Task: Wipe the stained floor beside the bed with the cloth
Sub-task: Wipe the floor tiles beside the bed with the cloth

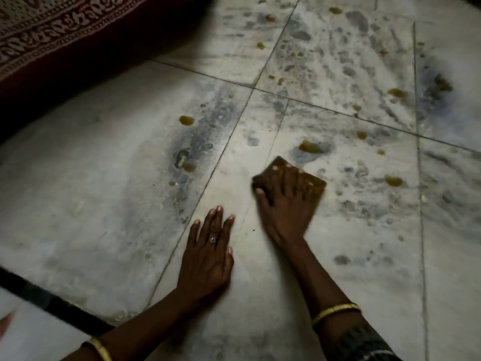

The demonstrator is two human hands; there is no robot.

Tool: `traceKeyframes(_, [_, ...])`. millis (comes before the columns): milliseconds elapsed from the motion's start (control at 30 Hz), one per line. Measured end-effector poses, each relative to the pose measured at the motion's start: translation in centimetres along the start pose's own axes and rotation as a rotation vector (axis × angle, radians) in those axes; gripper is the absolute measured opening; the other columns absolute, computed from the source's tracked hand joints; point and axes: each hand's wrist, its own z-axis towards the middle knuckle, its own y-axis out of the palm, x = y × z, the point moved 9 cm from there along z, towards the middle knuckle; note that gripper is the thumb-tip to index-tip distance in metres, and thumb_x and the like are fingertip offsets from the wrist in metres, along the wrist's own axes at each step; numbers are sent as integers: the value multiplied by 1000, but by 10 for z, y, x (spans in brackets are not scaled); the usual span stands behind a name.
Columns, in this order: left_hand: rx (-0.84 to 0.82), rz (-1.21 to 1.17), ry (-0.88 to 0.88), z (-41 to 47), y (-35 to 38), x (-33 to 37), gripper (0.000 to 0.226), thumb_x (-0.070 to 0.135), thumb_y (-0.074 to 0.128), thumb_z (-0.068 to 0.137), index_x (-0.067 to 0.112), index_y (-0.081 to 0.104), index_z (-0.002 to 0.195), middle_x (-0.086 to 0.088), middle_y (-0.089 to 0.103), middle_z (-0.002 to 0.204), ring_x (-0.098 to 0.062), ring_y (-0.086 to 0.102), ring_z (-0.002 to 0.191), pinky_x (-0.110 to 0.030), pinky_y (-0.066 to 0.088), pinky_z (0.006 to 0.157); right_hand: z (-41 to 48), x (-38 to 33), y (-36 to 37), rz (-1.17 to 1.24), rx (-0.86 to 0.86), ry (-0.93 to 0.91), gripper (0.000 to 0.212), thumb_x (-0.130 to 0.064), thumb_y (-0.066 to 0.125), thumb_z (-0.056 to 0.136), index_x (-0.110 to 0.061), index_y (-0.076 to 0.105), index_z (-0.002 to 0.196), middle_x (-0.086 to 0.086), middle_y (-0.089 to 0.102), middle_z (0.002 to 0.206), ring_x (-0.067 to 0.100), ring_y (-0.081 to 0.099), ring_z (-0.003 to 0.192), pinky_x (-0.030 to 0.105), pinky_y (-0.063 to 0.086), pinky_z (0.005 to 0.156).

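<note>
Cloth (318,188) is lying flat on the floor (78,204) under the right hand (283,204). Its grip is open: fingers spread, pressing down, not curling round the fabric. Left hand (208,256) is bracing flat nearby, also open. Best approach imo: keeping palm weight even w/ short overlapping strokes toward the yellow blob (309,147) just beyond. Open tile is stretching ahead & right, w/ more spots (393,180). Bed (39,35) is hemming in the far left, a dark strip (52,303) the near left.
</note>
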Motion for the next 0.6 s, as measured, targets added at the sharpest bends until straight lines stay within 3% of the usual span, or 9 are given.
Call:
traceKeyframes(167, [-14,-31,-175,-6,7,-22,73,36,37,88,2,24,151,-21,14,160,-32,13,149,-44,9,120,-59,-59,26,-36,-38,-332,74,-53,46,87,-24,25,152,7,21,159,29,11,148,53,14,116])
traceKeyframes(267, [23,-28,-185,-22,-2,-28,73,33,37,87,0,25,150,-21,15,160,-34,16,149,-47,12,119,-114,-34,17,-60,-43,-446,74,-50,49,84,-25,27,151,6,22,159,29,18,147,53,20,113])
traceKeyframes(367, [84,-83,-189,-23,-17,-30,73,32,38,87,-1,24,150,-21,15,160,-34,15,149,-48,13,119,-116,24,-4,-91,-16,-367,66,-59,27,94,-26,26,151,9,24,158,29,19,147,52,22,113])
traceKeyframes(467, [107,-112,-181,-15,-19,-29,73,32,40,86,-2,27,149,-23,17,159,-35,16,149,-51,16,117,-63,54,-18,-85,9,-95,74,-68,10,91,-26,17,152,11,21,159,29,14,148,52,13,117])
traceKeyframes(533, [97,-109,-193,-18,-13,-36,72,32,40,86,-3,28,148,-24,18,159,-36,17,148,-51,17,117,-26,33,-13,-23,3,31,76,-71,7,86,-30,4,150,9,13,161,28,6,149,49,5,118])
traceKeyframes(600, [102,-112,-195,-21,-12,-35,73,32,40,85,-4,29,148,-24,19,158,-36,18,148,-50,17,117,-2,1,-2,-12,-28,18,78,-70,5,84,-29,0,149,8,9,162,30,3,149,48,-1,119])
